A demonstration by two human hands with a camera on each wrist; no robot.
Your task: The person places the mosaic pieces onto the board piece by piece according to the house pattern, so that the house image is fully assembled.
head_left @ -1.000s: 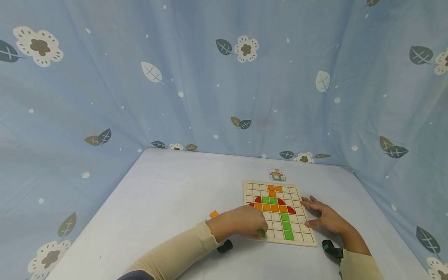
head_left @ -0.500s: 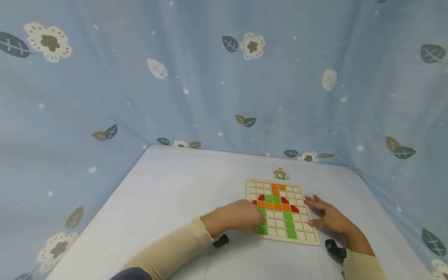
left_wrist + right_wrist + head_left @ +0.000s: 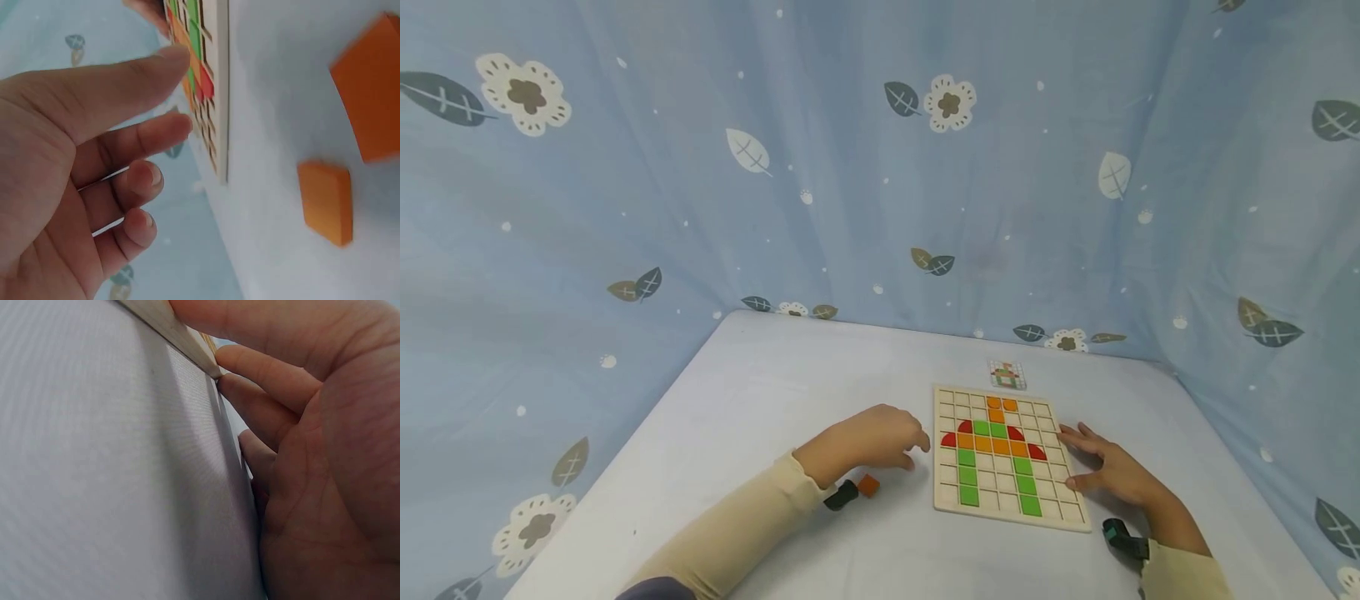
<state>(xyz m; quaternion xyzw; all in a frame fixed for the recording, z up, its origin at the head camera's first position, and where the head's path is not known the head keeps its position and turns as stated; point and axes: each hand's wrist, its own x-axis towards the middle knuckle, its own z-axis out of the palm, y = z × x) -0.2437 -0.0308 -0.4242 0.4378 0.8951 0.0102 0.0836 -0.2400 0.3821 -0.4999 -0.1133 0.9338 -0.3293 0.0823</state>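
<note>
A pale wooden grid board (image 3: 987,483) lies flat on the white table, bearing green and orange square tiles, red quarter-round tiles and two orange discs. My left hand (image 3: 876,437) hovers left of the board, apart from it; thumb and fingers are loosely bent with nothing between them. Below that hand lie two orange tiles, a smaller-looking one (image 3: 325,203) and a nearer one (image 3: 375,87), in the left wrist view; the head view shows one orange patch (image 3: 868,486). My right hand (image 3: 1112,473) rests with thumb and extended fingers against the board's right edge.
Behind the board lies a small pattern card (image 3: 1007,375) printed with a similar figure. Dark wrist-worn devices show near the left wrist (image 3: 842,496) and the right wrist (image 3: 1123,540). A blue patterned curtain (image 3: 850,208) encloses the table's back and sides.
My left hand has let go of the green tile at the board's lower left and moved left, off the board. The right hand stays at the board's edge. The head view has shifted slightly.
</note>
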